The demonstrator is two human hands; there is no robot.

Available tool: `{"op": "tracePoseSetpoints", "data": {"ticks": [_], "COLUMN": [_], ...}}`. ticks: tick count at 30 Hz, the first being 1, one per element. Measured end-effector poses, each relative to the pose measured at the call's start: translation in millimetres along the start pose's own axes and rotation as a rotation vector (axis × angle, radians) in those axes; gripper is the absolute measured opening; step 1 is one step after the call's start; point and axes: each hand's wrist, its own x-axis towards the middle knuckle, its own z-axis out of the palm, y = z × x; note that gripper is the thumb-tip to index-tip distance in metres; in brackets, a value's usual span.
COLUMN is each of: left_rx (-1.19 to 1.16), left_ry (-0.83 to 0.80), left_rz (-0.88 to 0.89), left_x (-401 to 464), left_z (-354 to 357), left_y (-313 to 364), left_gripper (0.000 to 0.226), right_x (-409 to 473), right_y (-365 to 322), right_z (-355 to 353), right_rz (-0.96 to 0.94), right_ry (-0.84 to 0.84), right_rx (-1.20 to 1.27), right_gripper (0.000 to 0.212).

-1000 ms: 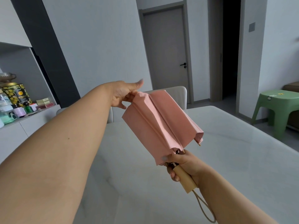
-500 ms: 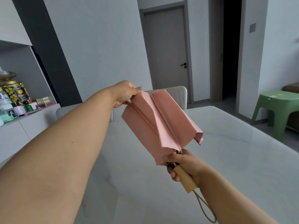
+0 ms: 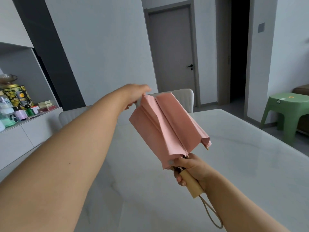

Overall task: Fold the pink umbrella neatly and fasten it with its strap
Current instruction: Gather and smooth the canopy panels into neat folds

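Observation:
The pink umbrella (image 3: 167,129) is collapsed, its canopy hanging in loose long pleats, and it is held up over the white table (image 3: 242,164), pointing away from me. My right hand (image 3: 192,169) grips its pale wooden handle (image 3: 192,185) just below the canopy's hem. A beige wrist cord (image 3: 212,215) dangles from the handle's end. My left hand (image 3: 135,94), blurred by motion, reaches to the canopy's far end and pinches the tip of a pleat there. The fastening strap cannot be made out.
Two pale chairs (image 3: 184,97) stand at the table's far side. A sideboard (image 3: 25,131) on the left carries tins and cups. A green plastic stool (image 3: 289,111) stands on the floor to the right, with a closed grey door (image 3: 172,52) behind.
My left hand has lifted slightly at the canopy's far end and is now blurred. The pleats have shifted a little. My right hand keeps its hold on the handle.

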Motion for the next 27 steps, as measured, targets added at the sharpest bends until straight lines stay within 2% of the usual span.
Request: {"op": "tracePoseSetpoints", "data": {"ticks": [2, 4, 6, 9, 13, 17, 20, 23, 27], "left_rx": [0.086, 0.054, -0.138, -0.471, -0.556, -0.665, -0.78, -0.837, -0.747], "left_ry": [-0.072, -0.034, 0.009, -0.037, -0.004, 0.031, -0.019, -0.06, -0.13], "left_rz": [-0.005, 0.009, -0.001, -0.02, 0.033, 0.037, -0.023, -0.085, -0.102], "left_x": [-3.2, -3.6, -3.7, -3.4, -1.3, -0.7, -4.0, -4.7, -4.1], "left_z": [12.3, 18.7, 17.9, 17.1, 27.1, 34.5, 31.1, 24.4, 14.5], "left_y": [-0.5, -4.9, -10.7, -20.9, -34.6, -42.0, -39.8, -37.8, -36.2], "left_gripper": [0.022, 0.01, 0.004, 0.014, 0.015, 0.016, 0.015, 0.012, 0.009], "right_x": [-0.1, -0.4, -0.7, -1.1, -2.0, -1.5, -0.4, -0.4, -2.2], "right_y": [-0.2, -0.5, -0.8, -1.7, -3.5, -1.5, 0.4, 0.9, -0.6], "right_z": [0.3, -0.2, -1.1, -2.7, -2.4, -3.1, -3.9, -2.7, -1.2], "right_rz": [-0.007, -0.016, -0.019, -0.023, -0.031, -0.049, -0.054, -0.03, -0.017], "right_ry": [0.009, 0.009, 0.001, -0.021, -0.087, -0.158, -0.18, -0.158, -0.119], "right_rx": [-0.002, -0.003, 0.006, 0.034, 0.084, 0.134, 0.21, 0.278, 0.239], "right_gripper": [0.037, 0.037, 0.037, 0.038, 0.037, 0.068, 0.087, 0.091, 0.091]}}
